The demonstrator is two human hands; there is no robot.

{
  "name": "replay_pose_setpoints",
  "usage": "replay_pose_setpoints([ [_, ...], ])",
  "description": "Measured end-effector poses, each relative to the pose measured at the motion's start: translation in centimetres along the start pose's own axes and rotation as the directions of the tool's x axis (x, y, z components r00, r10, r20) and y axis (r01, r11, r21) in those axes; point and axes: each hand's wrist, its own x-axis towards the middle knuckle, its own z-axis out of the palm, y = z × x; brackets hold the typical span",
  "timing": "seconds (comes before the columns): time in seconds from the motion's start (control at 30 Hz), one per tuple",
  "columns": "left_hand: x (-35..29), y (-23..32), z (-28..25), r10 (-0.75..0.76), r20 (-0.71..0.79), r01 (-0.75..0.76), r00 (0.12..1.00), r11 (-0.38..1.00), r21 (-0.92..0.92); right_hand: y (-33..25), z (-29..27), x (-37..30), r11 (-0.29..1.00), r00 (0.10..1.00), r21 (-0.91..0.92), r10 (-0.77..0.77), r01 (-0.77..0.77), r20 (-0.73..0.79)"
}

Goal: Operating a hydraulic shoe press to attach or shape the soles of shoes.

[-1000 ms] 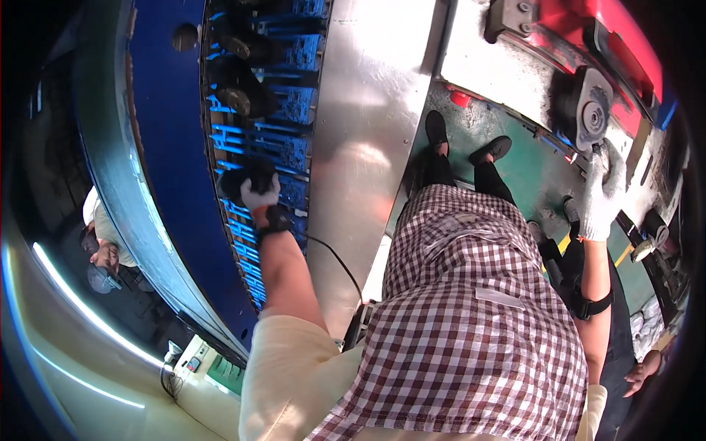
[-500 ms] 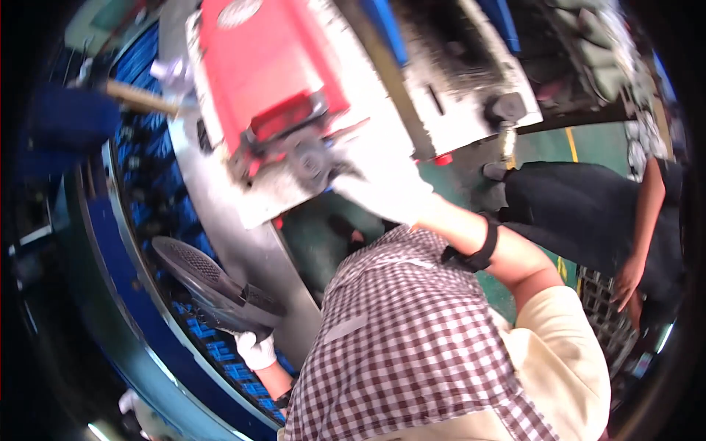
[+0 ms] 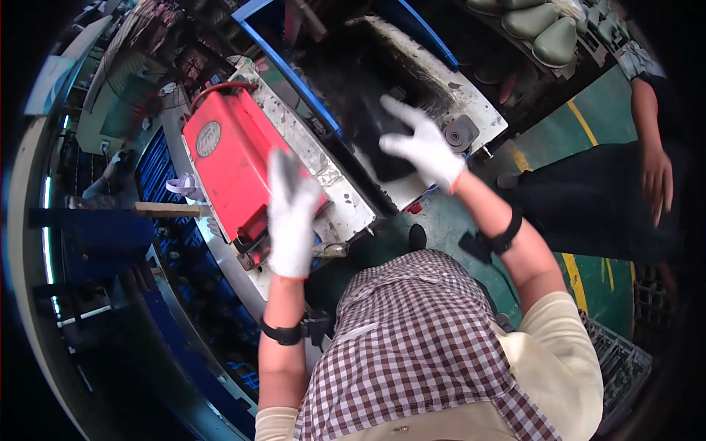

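Both my hands wear white gloves. My left hand (image 3: 293, 220) is raised over the right side of a red machine cover (image 3: 229, 151), its fingers blurred but apart, with no held thing showing. To the right, my right hand (image 3: 425, 145) reaches out with thumb and fingers spread, nothing in it. Beyond its fingertips lies the dark recess (image 3: 371, 95) of a second machine, where the black shapes are hard to make out. A dark round knob (image 3: 461, 134) on a plate sits just right of that hand, on the worn white machine frame (image 3: 482, 110).
Blue rails (image 3: 293, 70) edge the second machine. At left, a pale lilac shoe (image 3: 185, 185) and a wooden bar (image 3: 170, 209) are beside a blue slatted conveyor. Green-grey shoe forms (image 3: 553, 44) fill a rack at upper right. A person in dark clothes (image 3: 599, 198) stands at right.
My left hand has come up from the lower left, where it held a dark shoe that no longer shows in it. My right hand has left the red machine's knob and moved right.
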Motion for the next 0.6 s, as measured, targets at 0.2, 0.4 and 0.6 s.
replay_pose_setpoints([
  [0.2, 11.8, 9.4, 0.8, 0.429, -0.078, -0.418, 0.9, 0.899, 0.131, 2.5, -4.1, 12.0, 0.678, 0.996, -0.732, 0.01, -0.07, -0.085],
  [0.4, 19.5, 15.0, 5.3, 0.646, 0.078, -0.647, 0.76, 0.737, 0.197, 8.4, -3.0, 15.3, 0.463, 0.998, -0.885, 0.019, 0.05, 0.066],
  [0.6, 22.8, 20.7, 6.8, 0.413, 0.45, -0.603, 0.791, 0.651, 0.461, 8.0, -3.0, 15.7, 0.495, 0.994, -0.867, 0.055, 0.054, 0.094],
])
